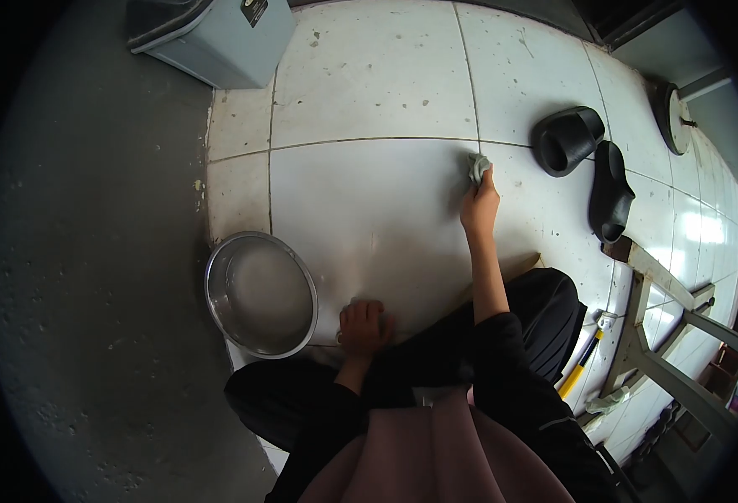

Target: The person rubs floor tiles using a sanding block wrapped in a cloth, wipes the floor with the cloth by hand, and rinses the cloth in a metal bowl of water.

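Note:
My right hand (480, 201) reaches forward over the white tiled floor (360, 201), its fingers closed round a crumpled grey-green cloth (478, 168) near a tile joint. Close to my knees, my left hand (365, 327) rests on the floor with its fingers bent and close together. Something small and pale shows at its fingertips, too little to make out. A round metal basin (261, 295) stands to the left of my left hand, on the edge of the tiles. Its inside looks cloudy grey.
A grey bin (226, 42) stands at the upper left beside the dark floor (100, 251). Two black slippers (567, 141) (611, 193) lie right of my right hand. Further right are a wooden-legged stand (658, 365), a yellow-and-black handled tool (582, 365) and a round-based object (677, 120).

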Action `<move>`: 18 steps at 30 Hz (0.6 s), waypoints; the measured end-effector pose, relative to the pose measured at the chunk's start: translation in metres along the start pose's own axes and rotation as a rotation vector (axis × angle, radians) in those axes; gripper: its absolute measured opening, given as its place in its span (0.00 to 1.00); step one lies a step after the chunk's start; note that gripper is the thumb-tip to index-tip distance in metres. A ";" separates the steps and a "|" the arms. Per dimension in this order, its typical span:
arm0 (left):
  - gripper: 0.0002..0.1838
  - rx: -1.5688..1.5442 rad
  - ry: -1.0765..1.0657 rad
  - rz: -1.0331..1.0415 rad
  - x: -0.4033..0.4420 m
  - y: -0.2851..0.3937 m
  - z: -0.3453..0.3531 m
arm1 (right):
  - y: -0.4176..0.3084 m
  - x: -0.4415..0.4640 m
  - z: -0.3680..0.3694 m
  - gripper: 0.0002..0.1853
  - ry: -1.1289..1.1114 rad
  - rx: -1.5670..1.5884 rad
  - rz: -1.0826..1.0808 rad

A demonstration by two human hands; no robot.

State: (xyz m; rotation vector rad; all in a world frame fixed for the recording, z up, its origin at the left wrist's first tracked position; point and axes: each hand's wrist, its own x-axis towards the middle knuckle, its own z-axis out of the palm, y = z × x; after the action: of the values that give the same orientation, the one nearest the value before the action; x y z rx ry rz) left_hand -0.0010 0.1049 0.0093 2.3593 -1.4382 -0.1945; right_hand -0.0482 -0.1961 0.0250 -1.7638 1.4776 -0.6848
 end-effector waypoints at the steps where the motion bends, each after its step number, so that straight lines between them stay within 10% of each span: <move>1: 0.14 -0.001 -0.006 -0.004 0.001 0.001 -0.001 | 0.008 -0.004 0.017 0.29 0.026 -0.057 -0.116; 18: 0.16 0.053 -0.008 -0.006 -0.002 0.000 -0.002 | -0.087 -0.045 0.179 0.26 -0.146 -0.038 -0.468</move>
State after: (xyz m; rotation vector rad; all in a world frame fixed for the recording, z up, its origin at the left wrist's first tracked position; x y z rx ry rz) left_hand -0.0013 0.1072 0.0108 2.4079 -1.4578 -0.1692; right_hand 0.1341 -0.1110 -0.0095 -2.1656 0.9906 -0.7411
